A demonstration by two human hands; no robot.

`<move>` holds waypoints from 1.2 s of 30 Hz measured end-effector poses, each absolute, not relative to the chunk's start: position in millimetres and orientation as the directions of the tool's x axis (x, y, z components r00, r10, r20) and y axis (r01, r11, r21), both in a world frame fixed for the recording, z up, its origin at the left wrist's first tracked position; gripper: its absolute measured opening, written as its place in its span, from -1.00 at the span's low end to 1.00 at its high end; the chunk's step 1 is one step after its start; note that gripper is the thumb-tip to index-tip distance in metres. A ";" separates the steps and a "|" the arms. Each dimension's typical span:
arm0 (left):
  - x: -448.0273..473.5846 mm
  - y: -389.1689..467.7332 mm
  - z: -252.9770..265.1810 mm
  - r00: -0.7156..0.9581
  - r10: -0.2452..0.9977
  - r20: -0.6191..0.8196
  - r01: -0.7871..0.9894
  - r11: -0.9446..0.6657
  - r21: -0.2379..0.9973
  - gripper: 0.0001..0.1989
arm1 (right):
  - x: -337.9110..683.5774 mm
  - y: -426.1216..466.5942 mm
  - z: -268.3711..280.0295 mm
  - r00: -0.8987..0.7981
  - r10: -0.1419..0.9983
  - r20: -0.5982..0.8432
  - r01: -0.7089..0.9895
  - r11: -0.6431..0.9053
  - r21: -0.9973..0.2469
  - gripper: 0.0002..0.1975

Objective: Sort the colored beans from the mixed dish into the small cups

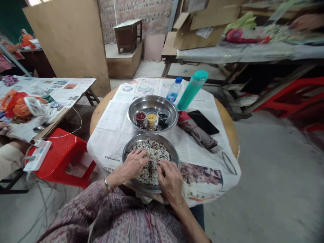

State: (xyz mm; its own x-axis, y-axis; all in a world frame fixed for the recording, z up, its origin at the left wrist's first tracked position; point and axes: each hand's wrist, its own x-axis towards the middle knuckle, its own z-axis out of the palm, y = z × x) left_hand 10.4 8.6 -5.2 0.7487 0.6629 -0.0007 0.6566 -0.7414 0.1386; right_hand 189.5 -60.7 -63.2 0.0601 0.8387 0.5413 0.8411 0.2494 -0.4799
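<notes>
A steel bowl (176, 161) in front of me holds white grains mixed with dark, red and yellow beans. My left hand (135, 164) lies over the left part of the mix, fingers stretched and resting on the grains. On the right side of the bowl, my right hand (170, 179) has its fingers bent and thumb and fingertips together; whatever they hold is hidden. Behind stands a larger steel bowl (131, 116) with a cup of red beans (140, 117), a cup of yellow beans (152, 118) and a cup of dark beans (162, 116). Loose beans lie beside the cups.
Newspaper covers the round table (106, 135). A water bottle (174, 89), a green bottle (192, 90), a folded umbrella (198, 133), a black phone (204, 122) and a dark loop (229, 163) are on it. A red stool (63, 155) with a power strip (38, 156) stands left.
</notes>
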 end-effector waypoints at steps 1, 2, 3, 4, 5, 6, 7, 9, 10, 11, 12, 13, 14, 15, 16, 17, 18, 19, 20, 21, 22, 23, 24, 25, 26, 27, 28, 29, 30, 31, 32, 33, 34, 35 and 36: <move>5.3 0.9 -3.9 0.742 0.670 0.008 0.659 -0.732 0.173 -0.74 | 189.5 -60.5 -63.0 0.027 0.852 0.523 0.859 0.248 -0.449 -0.84; 1.7 -6.2 -3.9 0.734 0.679 0.013 0.662 -0.719 0.211 -0.74 | 189.7 -60.3 -62.9 -0.006 0.859 0.512 0.871 0.255 -0.419 -0.84; -0.5 -12.2 -5.2 0.721 0.693 0.006 0.670 -0.700 0.249 -0.76 | 189.9 -60.2 -62.9 -0.037 0.862 0.505 0.878 0.269 -0.396 -0.83; -1.4 -17.0 -7.7 0.703 0.711 0.007 0.680 -0.675 0.284 -0.77 | 190.3 -60.1 -62.9 -0.064 0.864 0.500 0.879 0.286 -0.382 -0.82; -1.4 -20.4 -11.1 0.681 0.732 0.013 0.692 -0.649 0.315 -0.78 | 190.8 -60.2 -62.6 -0.083 0.863 0.498 0.874 0.302 -0.380 -0.81; -0.8 -22.7 -15.1 0.656 0.754 0.023 0.704 -0.622 0.342 -0.79 | 191.4 -60.1 -62.0 -0.095 0.864 0.495 0.867 0.316 -0.386 -0.80; 0.2 -24.0 -19.3 0.631 0.775 0.037 0.713 -0.598 0.365 -0.79 | 191.9 -59.9 -60.7 -0.102 0.865 0.491 0.858 0.327 -0.397 -0.80; 2.1 -24.6 -27.0 0.597 0.800 0.064 0.719 -0.568 0.400 -0.79 | 192.6 -58.0 -55.0 -0.114 0.871 0.479 0.835 0.345 -0.428 -0.80; 2.7 -24.4 -30.0 0.588 0.806 0.074 0.718 -0.561 0.412 -0.79 | 192.6 -55.6 -50.2 -0.112 0.872 0.477 0.821 0.352 -0.450 -0.80; 3.1 -24.2 -32.4 0.583 0.808 0.080 0.716 -0.558 0.419 -0.79 | 192.3 -51.9 -44.0 -0.106 0.872 0.478 0.803 0.358 -0.476 -0.81; 3.3 -24.0 -34.0 0.582 0.809 0.080 0.716 -0.557 0.421 -0.79 | 191.7 -46.5 -36.4 -0.096 0.872 0.480 0.782 0.364 -0.506 -0.82; 3.4 -23.8 -35.1 0.582 0.810 0.074 0.717 -0.554 0.423 -0.80 | 190.6 -39.2 -27.5 -0.084 0.873 0.481 0.759 0.369 -0.537 -0.82; 3.4 -23.8 -35.8 0.582 0.811 0.063 0.720 -0.549 0.424 -0.81 | 189.2 -29.8 -17.9 -0.071 0.872 0.484 0.735 0.373 -0.566 -0.83; 3.4 -23.8 -36.5 0.579 0.814 0.047 0.727 -0.541 0.423 -0.81 | 187.4 -18.4 -7.8 -0.060 0.873 0.485 0.715 0.376 -0.590 -0.83; 3.4 -23.9 -37.2 0.577 0.816 0.032 0.733 -0.534 0.421 -0.82 | 185.3 -5.1 2.2 -0.052 0.873 0.484 0.699 0.378 -0.607 -0.83; 3.3 -24.1 -38.3 0.575 0.818 0.022 0.737 -0.530 0.420 -0.82 | 182.8 9.9 11.5 -0.039 0.867 0.497 0.690 0.383 -0.614 -0.84; 3.2 -24.3 -39.7 0.575 0.818 0.018 0.739 -0.529 0.417 -0.82 | 180.0 26.3 19.8 -0.038 0.862 0.506 0.689 0.390 -0.611 -0.84; 3.1 -24.5 -41.6 0.577 0.817 0.019 0.739 -0.532 0.414 -0.82 | 177.0 43.5 26.8 -0.038 0.857 0.514 0.699 0.390 -0.599 -0.84; 2.9 -24.7 -43.8 0.579 0.815 0.022 0.737 -0.535 0.413 -0.82 | 173.9 60.9 32.3 -0.041 0.854 0.519 0.712 0.389 -0.584 -0.83; 2.8 -25.0 -46.1 0.580 0.814 0.029 0.734 -0.538 0.415 -0.82 | 170.7 78.1 36.4 -0.044 0.856 0.516 0.730 0.380 -0.568 -0.83; 2.7 -25.2 -48.3 0.579 0.814 0.038 0.730 -0.539 0.421 -0.84 | 167.6 94.3 39.3 -0.056 0.867 0.496 0.755 0.362 -0.546 -0.83; 2.6 -25.3 -50.3 0.577 0.815 0.048 0.726 -0.539 0.427 -0.85 | 164.6 109.1 41.2 -0.080 0.894 0.441 0.792 0.326 -0.517 -0.83; 2.6 -25.5 -51.8 0.576 0.816 0.055 0.723 -0.539 0.433 -0.86 | 161.7 122.0 42.4 -0.081 0.921 0.381 0.834 0.272 -0.480 -0.83; 2.7 -25.6 -52.8 0.574 0.817 0.057 0.722 -0.538 0.435 -0.86 | 159.1 132.8 43.3 -0.085 0.942 0.324 0.872 0.228 -0.434 -0.82; 2.8 -25.7 -53.3 0.573 0.818 0.055 0.724 -0.536 0.434 -0.87 | 156.7 141.6 44.0 -0.091 0.958 0.270 0.905 0.193 -0.380 -0.81; 3.0 -25.9 -53.1 0.574 0.818 0.050 0.726 -0.536 0.430 -0.87 | 154.7 148.6 44.7 -0.100 0.970 0.223 0.931 0.170 -0.324 -0.79; 3.2 -26.2 -52.5 0.573 0.818 0.046 0.730 -0.535 0.425 -0.87 | 152.9 153.9 45.5 -0.113 0.977 0.181 0.950 0.160 -0.270 -0.77; 3.3 -26.5 -51.6 0.572 0.819 0.043 0.734 -0.534 0.420 -0.87 | 151.4 158.0 46.1 -0.128 0.981 0.145 0.963 0.158 -0.220 -0.75; 3.5 -27.0 -50.5 0.570 0.820 0.043 0.736 -0.534 0.416 -0.87 | 150.1 161.4 46.7 -0.144 0.983 0.112 0.971 0.162 -0.176 -0.73; 3.5 -27.5 -49.3 0.570 0.820 0.046 0.736 -0.535 0.415 -0.87 | 149.0 164.2 47.1 -0.155 0.984 0.086 0.976 0.166 -0.139 -0.71; 3.5 -28.1 -48.2 0.568 0.821 0.052 0.736 -0.535 0.414 -0.86 | 148.0 166.7 47.2 -0.163 0.984 0.066 0.979 0.170 -0.111 -0.70; 3.4 -28.6 -47.1 0.565 0.823 0.059 0.736 -0.535 0.414 -0.86 | 147.0 169.1 46.9 -0.169 0.984 0.052 0.981 0.173 -0.091 -0.69; 3.3 -29.1 -46.1 0.564 0.823 0.067 0.733 -0.537 0.417 -0.86 | 146.1 171.3 46.2 -0.173 0.984 0.042 0.981 0.176 -0.078 -0.69; 3.1 -29.5 -45.0 0.565 0.822 0.073 0.729 -0.539 0.422 -0.86 | 145.3 173.4 45.2 -0.175 0.984 0.035 0.982 0.177 -0.072 -0.70; 3.0 -29.7 -43.8 0.566 0.821 0.076 0.726 -0.540 0.426 -0.87 | 144.5 175.2 43.9 -0.174 0.984 0.031 0.982 0.176 -0.070 -0.70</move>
State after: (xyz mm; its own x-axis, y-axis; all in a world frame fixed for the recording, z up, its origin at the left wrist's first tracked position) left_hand 3.0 -29.7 -43.8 0.5663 0.8207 0.0758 0.7257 -0.5401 0.4262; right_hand 144.5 175.2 43.9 -0.1742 0.9842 0.0309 0.9819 0.1760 -0.0701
